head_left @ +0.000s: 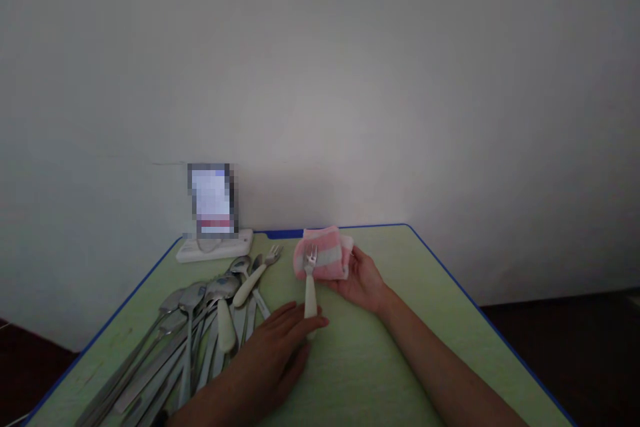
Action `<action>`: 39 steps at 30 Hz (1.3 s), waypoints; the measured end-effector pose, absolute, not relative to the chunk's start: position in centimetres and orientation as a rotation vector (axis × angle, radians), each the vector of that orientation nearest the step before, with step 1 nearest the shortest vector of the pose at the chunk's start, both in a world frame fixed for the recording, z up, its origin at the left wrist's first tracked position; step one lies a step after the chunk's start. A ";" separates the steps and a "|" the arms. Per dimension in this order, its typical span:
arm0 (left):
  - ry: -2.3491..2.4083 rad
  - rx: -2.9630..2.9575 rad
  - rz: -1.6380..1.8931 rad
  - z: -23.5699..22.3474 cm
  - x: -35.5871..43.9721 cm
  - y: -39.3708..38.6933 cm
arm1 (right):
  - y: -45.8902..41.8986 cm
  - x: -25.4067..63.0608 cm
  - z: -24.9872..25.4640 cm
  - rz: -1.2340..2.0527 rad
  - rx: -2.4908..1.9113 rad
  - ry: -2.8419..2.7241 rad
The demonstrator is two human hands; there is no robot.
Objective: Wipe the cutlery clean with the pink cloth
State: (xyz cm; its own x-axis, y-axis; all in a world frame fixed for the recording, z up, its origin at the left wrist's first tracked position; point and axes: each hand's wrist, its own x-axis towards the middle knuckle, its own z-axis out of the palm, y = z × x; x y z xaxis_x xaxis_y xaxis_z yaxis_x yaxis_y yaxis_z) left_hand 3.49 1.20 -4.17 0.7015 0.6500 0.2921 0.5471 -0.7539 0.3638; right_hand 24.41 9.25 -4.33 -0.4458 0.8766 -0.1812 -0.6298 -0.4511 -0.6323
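Note:
A small fork with a cream handle points away from me, its handle end gripped by my left hand. Its metal tines lie against a folded pink, white and grey striped cloth. My right hand holds that cloth from its right side, with the fingers partly hidden beneath and behind it. Left of my left hand lies a pile of metal cutlery, mostly spoons and long handles. Another cream-handled fork rests at the pile's right edge, and a second cream handle lies just below it.
A phone-like screen, pixelated, stands on a white base at the back left. The light green table has a blue edge and meets a plain pale wall at the back.

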 end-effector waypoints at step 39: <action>0.909 2.580 0.442 -2.9 3.9 1.0 | 8.2 23.6 -4.2 1.911 -0.682 -1.162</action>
